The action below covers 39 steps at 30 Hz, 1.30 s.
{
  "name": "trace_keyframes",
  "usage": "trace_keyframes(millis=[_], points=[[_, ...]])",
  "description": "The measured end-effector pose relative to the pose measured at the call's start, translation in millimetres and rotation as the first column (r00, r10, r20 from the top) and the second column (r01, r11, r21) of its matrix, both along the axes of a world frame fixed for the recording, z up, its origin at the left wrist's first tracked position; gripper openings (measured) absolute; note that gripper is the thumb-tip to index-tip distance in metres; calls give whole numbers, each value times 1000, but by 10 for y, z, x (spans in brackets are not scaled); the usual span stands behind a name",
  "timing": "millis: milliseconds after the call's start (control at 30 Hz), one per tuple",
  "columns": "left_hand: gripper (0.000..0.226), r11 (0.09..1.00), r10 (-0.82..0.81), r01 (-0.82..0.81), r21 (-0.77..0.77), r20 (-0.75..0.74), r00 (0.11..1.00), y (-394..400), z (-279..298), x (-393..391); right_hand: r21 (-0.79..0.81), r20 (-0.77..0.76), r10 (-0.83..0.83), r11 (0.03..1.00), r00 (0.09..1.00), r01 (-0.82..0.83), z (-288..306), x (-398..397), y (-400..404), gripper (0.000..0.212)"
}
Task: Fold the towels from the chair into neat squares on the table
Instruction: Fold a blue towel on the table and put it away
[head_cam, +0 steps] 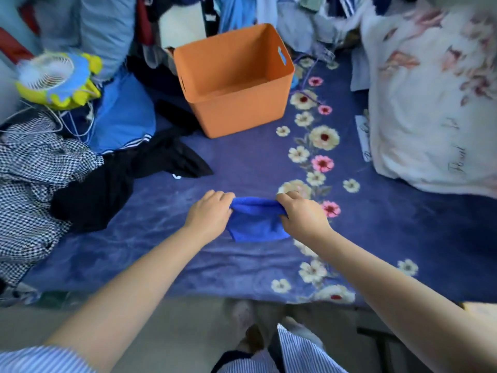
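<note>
Blue floral bedspread (pixel 242 162) under blue towel (pixel 255 224), pinched between left hand (pixel 212 211) and right hand (pixel 301 214).

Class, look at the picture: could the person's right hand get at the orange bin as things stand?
Probably not at once: the right hand grips the blue towel together with the left hand. Nothing lies between it and the orange bin, though it stands further back.

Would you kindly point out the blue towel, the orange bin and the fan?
Blue towel (pixel 256 224): head view, middle of the cloth between the hands.
Orange bin (pixel 236 114): head view, front outer wall.
Fan (pixel 48 72): head view, white grille.
</note>
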<state>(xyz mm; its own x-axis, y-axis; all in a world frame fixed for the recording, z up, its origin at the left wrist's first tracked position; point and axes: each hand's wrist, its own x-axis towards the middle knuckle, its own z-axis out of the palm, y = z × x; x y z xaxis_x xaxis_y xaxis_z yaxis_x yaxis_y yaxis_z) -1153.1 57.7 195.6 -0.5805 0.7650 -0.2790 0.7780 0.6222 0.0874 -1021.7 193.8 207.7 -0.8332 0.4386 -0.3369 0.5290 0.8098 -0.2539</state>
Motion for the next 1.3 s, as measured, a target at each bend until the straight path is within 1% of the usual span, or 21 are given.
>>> trace_keyframes(millis=[33,100,167,233,267,333,367,433,533,667,833,933,967,1067,1133,1167,1200,1267,1300], points=[[30,1000,0,0,1,-38,999,77,12,-150,7,-8,-24,1000,1000,24,24,-159,70,32],[25,997,-53,59,43,-124,991,211,67,-343,12,-40,-65,998,997,65,66,-365,182,31],[34,990,-135,142,19,-214,968,378,75,-662,7,-72,-78,997,994,78,91,-669,381,30],[37,995,-100,101,-3,-209,973,540,144,-915,1,-114,-62,998,992,63,133,-929,581,28],[34,994,-102,105,-1,-227,969,624,209,-1037,-7,-127,-48,999,991,47,160,-1083,705,28],[20,997,-43,52,50,-160,986,819,326,-1274,-26,-149,-16,1000,989,12,230,-1374,940,28],[20,997,2,11,82,-150,989,929,327,-1433,-36,-164,-3,999,986,-3,264,-1529,1064,29],[25,988,76,-61,145,-95,993,1122,395,-1751,-42,-209,7,999,978,-16,347,-1869,1306,32],[28,959,147,-120,255,-91,985,1381,543,-2184,-28,-287,-8,1000,958,0,510,-2343,1607,30],[34,920,195,-163,355,-53,979,1786,644,-2818,-8,-383,-12,1000,924,10,685,-3012,2014,33],[34,838,236,-252,483,95,967,2324,614,-3502,-51,-455,-40,999,890,19,685,-3792,2574,32],[30,817,242,-276,506,133,961,2670,418,-3924,-57,-414,-57,998,909,37,457,-4253,2963,35],[30,826,235,-276,492,145,961,2699,370,-3956,-47,-390,-34,999,920,17,387,-4295,3015,33],[28,856,186,-253,450,189,964,2919,13,-4205,-74,-287,14,997,958,-37,14,-4582,3302,28],[23,853,178,-283,439,265,948,3066,-302,-4362,-115,-191,28,992,981,-51,-264,-4760,3458,28],[19,837,197,-341,429,344,918,3105,-419,-4407,-130,-153,38,990,987,-58,-358,-4799,3502,26],[18,807,225,-427,408,455,862,3155,-562,-4446,-138,-116,48,988,992,-64,-467,-4844,3545,24],[30,737,275,-589,330,650,708,3271,-859,-4527,-123,-65,75,989,995,-83,-708,-4953,3671,24],[35,719,283,-624,306,692,665,3307,-975,-4547,-106,-49,90,990,995,-95,-785,-4984,3699,25]])
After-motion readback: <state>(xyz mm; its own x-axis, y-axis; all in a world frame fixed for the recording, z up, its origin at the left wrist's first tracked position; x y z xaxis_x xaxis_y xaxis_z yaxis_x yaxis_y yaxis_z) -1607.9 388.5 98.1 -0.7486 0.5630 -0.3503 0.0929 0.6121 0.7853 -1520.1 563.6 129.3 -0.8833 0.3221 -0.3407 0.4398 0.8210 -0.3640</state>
